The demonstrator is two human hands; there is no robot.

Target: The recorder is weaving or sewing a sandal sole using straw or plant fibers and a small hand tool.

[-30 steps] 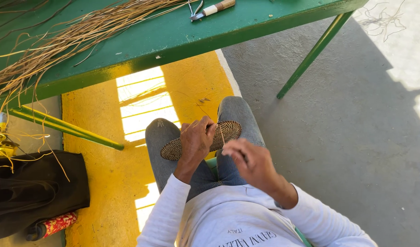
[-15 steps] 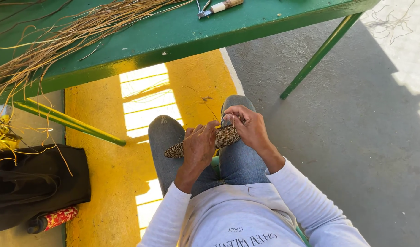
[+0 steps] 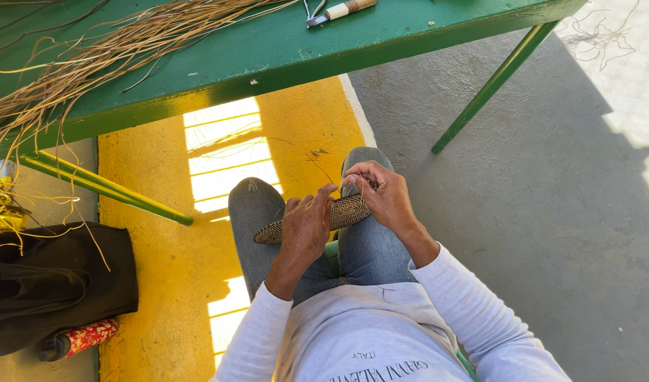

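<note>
Below the green table (image 3: 282, 53), the woven piece (image 3: 342, 213) rests across the knees, long axis slanting up to the right. The left hand (image 3: 304, 228) clasps its middle; the right hand (image 3: 381, 192) pinches a thin strand (image 3: 323, 170) at its raised end.

Outdoor craft workspace for basket weaving, sunlit grey concrete floor (image 3: 551, 233) with a yellow painted strip (image 3: 147, 283), green metal worktable (image 3: 268, 56) at the far side, bundle of dried reeds (image 3: 91, 64) on its left, wooden-handled knife (image 3: 338, 10) further right
</note>
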